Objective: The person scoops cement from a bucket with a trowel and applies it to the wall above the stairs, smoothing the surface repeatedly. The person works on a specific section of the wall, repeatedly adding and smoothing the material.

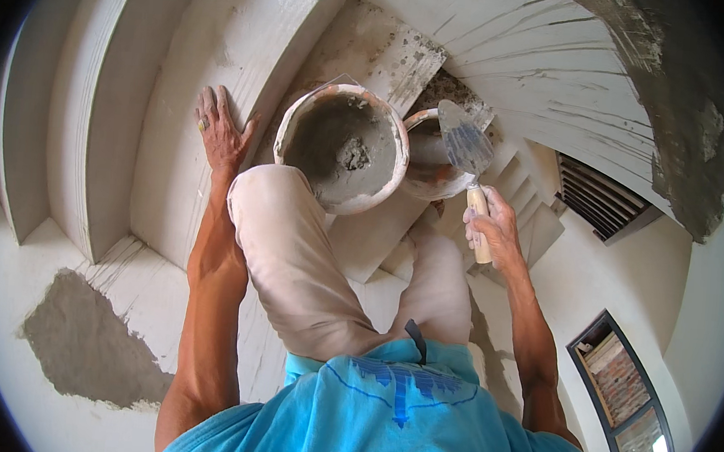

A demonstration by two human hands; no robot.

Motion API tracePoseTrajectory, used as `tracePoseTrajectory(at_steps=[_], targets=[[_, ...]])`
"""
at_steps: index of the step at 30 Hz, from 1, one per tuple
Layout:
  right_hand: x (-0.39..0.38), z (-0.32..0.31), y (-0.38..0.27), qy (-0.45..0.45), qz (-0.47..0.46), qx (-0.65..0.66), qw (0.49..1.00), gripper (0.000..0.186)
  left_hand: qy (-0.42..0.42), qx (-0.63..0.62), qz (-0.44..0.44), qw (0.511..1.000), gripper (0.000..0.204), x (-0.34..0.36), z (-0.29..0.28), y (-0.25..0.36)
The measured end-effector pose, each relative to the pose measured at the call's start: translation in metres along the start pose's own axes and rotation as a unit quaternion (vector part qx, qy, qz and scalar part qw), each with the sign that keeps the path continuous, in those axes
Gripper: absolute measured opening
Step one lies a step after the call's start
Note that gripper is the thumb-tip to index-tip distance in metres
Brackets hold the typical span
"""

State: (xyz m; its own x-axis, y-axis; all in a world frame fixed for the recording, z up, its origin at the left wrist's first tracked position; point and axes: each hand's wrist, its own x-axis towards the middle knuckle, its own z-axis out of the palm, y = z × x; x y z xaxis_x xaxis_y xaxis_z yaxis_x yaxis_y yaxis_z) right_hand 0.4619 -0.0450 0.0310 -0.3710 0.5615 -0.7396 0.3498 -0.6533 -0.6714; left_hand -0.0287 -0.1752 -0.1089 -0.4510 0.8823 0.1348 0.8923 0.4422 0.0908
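My right hand [494,228] is wrapped round the wooden handle of a trowel [466,141], whose blade points away from me and is smeared with grey mortar. Flat on a stair step [189,88] to the left rests my left hand [224,132], fingers stretched out, a ring on one of them. Between my hands a round bucket [402,157] with a crusted pale rim holds grey wet mortar [321,143], with a small lump in its middle. Partly behind it and below the trowel blade is a second bucket [432,180], its inside only partly visible.
More pale steps [76,114] curve away at the left. Fresh grey mortar patches mark the lower-left wall [94,337] and the upper-right wall edge [696,123]. A dark slatted opening [599,196] and a dark-framed window [619,387] are on the right. My knees are close to the buckets.
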Motion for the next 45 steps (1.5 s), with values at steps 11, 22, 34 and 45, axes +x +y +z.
tracePoseTrajectory(at_steps=[11,22,34,45], targets=[[0.031,-0.015,0.055,0.105,0.043,-0.032,0.993,0.059,-0.006,-0.009,-0.006,1.000,0.092,0.003,0.012,0.003],[-0.008,0.040,-0.012,-0.079,-0.014,-0.193,0.978,0.078,-0.003,0.002,-0.009,1.000,0.092,0.002,0.000,0.001],[0.054,0.158,-0.002,-0.072,-0.136,-0.644,0.750,0.051,0.012,-0.012,-0.007,1.000,0.093,0.003,0.004,0.004],[0.062,0.172,0.003,-0.044,-0.093,-0.605,0.790,0.035,-0.007,-0.039,-0.023,0.999,0.097,0.005,-0.017,0.011]])
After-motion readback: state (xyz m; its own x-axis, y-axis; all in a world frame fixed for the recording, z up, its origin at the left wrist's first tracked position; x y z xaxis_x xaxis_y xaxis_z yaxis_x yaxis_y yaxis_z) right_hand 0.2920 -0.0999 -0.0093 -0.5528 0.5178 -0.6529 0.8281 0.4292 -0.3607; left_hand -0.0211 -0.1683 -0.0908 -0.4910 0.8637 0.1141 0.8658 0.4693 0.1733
